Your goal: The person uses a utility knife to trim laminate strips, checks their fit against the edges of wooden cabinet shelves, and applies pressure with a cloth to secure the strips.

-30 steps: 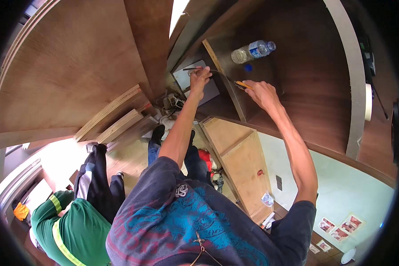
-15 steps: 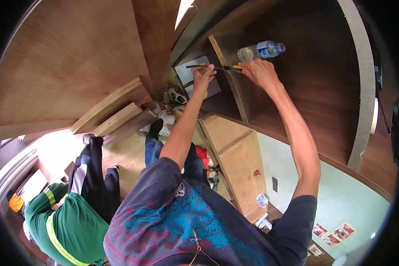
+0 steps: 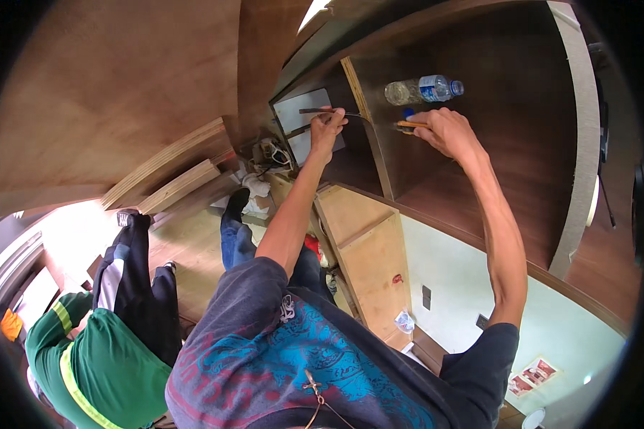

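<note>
My left hand pinches a thin dark strip in front of the open cabinet. One end sticks out to the left; the other curves toward the raw plywood edge of the upright divider. To the right of that divider, my right hand is closed around a small brush with an orange handle. The brush's dark tip points left, apart from the divider's edge. Just above the handle a small blue object shows, partly hidden by my hand. A clear plastic bottle lies on its side beyond my right hand.
A pale panel stands inside the left compartment. Large brown panels rise at the left. Below is a plywood door-like panel. Another person in a green top is at the lower left. Cables bunch near the cabinet's corner.
My right hand has drawn the brush back to the right, away from the divider's edge. My left hand still holds the strip in nearly the same place. The view has shifted slightly.
</note>
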A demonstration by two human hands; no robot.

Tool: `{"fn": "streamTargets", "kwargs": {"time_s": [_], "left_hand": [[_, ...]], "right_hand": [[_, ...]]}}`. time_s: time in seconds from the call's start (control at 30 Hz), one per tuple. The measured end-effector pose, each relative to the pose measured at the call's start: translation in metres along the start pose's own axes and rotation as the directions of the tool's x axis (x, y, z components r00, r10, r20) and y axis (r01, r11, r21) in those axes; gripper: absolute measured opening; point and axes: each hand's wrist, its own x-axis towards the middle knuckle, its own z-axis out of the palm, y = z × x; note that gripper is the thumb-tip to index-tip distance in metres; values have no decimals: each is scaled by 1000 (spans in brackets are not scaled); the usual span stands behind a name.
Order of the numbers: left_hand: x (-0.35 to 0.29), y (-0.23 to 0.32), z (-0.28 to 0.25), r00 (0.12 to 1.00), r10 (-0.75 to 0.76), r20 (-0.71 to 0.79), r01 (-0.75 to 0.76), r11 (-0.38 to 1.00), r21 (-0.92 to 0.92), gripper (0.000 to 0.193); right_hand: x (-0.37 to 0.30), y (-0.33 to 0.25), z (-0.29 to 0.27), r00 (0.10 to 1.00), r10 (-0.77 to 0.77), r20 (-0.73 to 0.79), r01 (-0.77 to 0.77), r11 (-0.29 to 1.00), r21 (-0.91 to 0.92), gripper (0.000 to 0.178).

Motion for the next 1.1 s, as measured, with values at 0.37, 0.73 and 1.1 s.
{"fn": "streamTargets", "kwargs": {"time_s": [0.37,0.73,1.1], "left_hand": [[-8,0,-3,999,-9,52,9,1000,7,57],[-10,4,-3,1000,0,12,0,1000,14,59],[-2,5,-11,999,-13,43,11,999,47,56]], "right_hand": [[44,0,56,998,-63,-29,61,995,-73,24],[41,-2,26,998,-31,-50,30,999,-19,26],[6,-1,46,1000,24,-5,-23,998,62,28]]}}
